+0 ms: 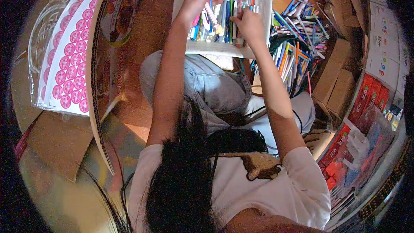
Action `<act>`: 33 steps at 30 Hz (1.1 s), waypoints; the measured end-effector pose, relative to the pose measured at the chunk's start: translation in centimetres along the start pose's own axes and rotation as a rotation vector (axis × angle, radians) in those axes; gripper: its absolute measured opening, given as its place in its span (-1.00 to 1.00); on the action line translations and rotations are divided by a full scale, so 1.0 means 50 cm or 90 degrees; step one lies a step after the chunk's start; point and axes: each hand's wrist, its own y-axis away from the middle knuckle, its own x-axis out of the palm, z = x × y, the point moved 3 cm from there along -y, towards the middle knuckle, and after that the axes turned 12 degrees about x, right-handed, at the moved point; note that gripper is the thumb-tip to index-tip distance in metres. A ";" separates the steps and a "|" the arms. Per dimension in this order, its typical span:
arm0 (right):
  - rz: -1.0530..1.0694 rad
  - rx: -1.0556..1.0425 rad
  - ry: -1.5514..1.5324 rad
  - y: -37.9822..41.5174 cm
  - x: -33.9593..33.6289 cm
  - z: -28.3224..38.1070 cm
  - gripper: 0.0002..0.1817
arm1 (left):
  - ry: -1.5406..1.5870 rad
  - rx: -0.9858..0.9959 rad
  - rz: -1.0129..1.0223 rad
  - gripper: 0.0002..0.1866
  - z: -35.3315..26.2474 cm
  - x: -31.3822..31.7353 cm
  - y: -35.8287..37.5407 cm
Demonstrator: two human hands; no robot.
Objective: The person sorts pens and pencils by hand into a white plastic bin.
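A white tray (224, 49) full of pens lies at the top middle, in front of my crossed legs. Over its left side my left hand (196, 6) holds a pale patterned pen (208, 8) with a small yellowish figure at its lower end; the fingers point to the right. At the tray's right part my right hand (249, 23) is closed at the pens, its fingertips by a green pen and a pinkish striped one. What it grips, if anything, is hidden by the fingers.
To the right, many loose pens (297, 21) are heaped on the wooden floor, with more pens in a dark holder (289, 62). A cardboard box (97, 60) with pink sticker sheets (69, 60) stands left. Red boxes (366, 99) and cardboard line the right.
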 end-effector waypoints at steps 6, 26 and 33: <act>-0.082 -0.037 -0.477 -0.016 -0.081 0.040 -0.63 | -0.014 -0.050 0.118 -0.63 -0.004 0.020 0.007; 0.121 0.068 -0.641 -0.029 -0.004 0.026 -0.70 | -0.226 -0.053 0.247 -0.45 0.046 0.011 0.002; 0.197 0.137 -0.732 -0.048 -0.022 0.007 -0.76 | -0.220 -0.001 0.117 -0.58 0.050 0.004 0.004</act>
